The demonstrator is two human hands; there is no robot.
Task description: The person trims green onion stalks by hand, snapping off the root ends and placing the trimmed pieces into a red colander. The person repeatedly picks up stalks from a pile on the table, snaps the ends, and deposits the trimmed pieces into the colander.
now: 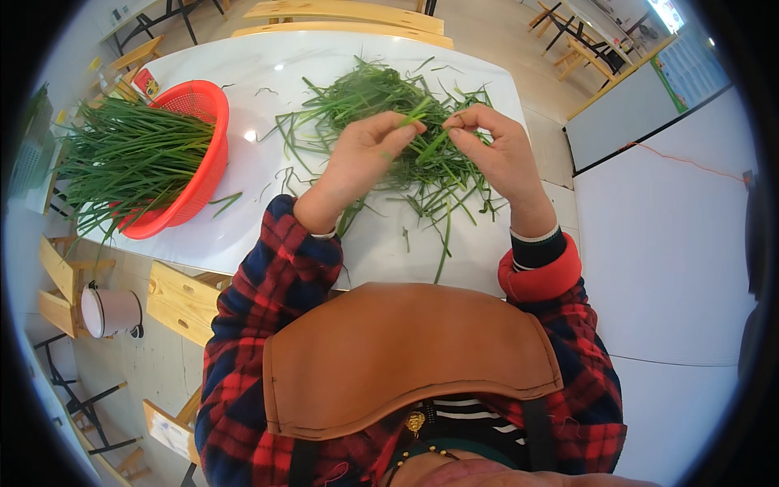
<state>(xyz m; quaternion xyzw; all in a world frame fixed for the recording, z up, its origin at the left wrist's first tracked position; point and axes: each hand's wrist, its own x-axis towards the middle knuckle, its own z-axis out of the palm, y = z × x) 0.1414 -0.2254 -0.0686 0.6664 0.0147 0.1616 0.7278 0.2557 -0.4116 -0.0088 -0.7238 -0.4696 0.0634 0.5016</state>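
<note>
Above a loose heap of green chives [365,89] on the white table [243,235], both my hands are raised close together. My left hand [361,162] pinches a short green chive stalk [419,110] between thumb and fingertips. With thumb and forefinger pressed together, my right hand [499,154] grips the tip of a thin piece of chive; the piece is too small to make out fully. At the left stands a red plastic colander [217,122], tilted, with a thick bunch of long chives [138,146] hanging over its rim.
A wooden bench [341,11] runs along the table's far side. Wooden stools [182,300] and a pale pink bin [109,312] stand on the floor at the left. A large white cabinet [665,252] is close on the right. Chive scraps lie scattered about the tabletop.
</note>
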